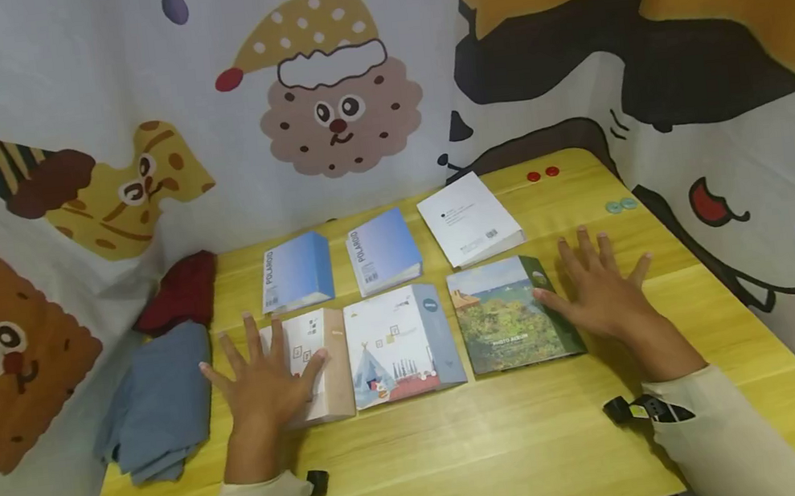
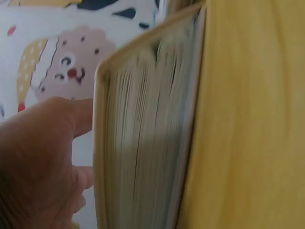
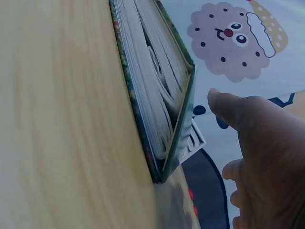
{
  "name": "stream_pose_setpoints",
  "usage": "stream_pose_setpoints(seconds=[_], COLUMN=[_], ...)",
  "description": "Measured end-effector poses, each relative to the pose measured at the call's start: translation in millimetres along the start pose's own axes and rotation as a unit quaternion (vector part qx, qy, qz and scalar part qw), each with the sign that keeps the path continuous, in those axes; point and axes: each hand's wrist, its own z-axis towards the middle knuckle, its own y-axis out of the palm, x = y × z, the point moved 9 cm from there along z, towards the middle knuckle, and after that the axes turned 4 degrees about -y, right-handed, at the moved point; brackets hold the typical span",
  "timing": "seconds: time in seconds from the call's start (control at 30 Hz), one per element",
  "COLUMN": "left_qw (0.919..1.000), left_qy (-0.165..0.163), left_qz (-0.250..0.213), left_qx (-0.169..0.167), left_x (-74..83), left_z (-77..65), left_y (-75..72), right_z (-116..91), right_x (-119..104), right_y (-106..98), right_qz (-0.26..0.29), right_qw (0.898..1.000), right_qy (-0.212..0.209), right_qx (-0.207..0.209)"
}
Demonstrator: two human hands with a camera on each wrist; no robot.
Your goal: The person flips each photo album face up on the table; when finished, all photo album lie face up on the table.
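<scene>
Six albums lie in two rows on a yellow wood-grain table. My left hand [image 1: 263, 387], fingers spread, is over the left side of a white album with a beige spine [image 1: 332, 360]; the left wrist view shows its thick page edges [image 2: 143, 143] beside the thumb. Spread in the same way, my right hand [image 1: 606, 291] is at the right side of a green landscape photo album [image 1: 500, 326], its thumb overlapping the cover. Between them lies a white album with a tent picture [image 1: 394, 353]. Behind are two blue Polaroid albums [image 1: 291, 271] and a white album [image 1: 470, 220].
Folded blue-grey cloth [image 1: 166, 401] and dark red cloth [image 1: 180, 295] lie at the table's left edge. Two red discs [image 1: 542, 174] and two pale green discs [image 1: 621, 206] sit at the back right. A cartoon-printed curtain [image 1: 202, 50] hangs behind the table.
</scene>
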Motion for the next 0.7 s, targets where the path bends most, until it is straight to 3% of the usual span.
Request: stream_pose_setpoints(seconds=[0.17,0.4,0.57,0.7], left_qw=[0.9993,0.993,0.9862,0.9809], left_qy=[0.035,0.104,0.153,0.191], left_qz=[0.009,0.045,0.059,0.035], left_qx=[0.006,0.032,0.026,0.007], left_x=[29.8,90.2,139.2,178.5], left_z=[0.0,-1.5,-9.4,-17.3], left_y=[3.9,6.2,6.1,5.3], right_z=[5.4,17.3,26.4,35.7], right_x=[-2.7,-11.3,-16.6,-17.8], right_y=[0.4,-2.8,-2.6,-0.3], right_qz=[0.002,0.008,0.056,0.133], right_qw=[1.0,0.999,0.994,0.98], right_qy=[-0.013,-0.043,-0.082,-0.139], right_qx=[-0.012,-0.028,-0.045,-0.06])
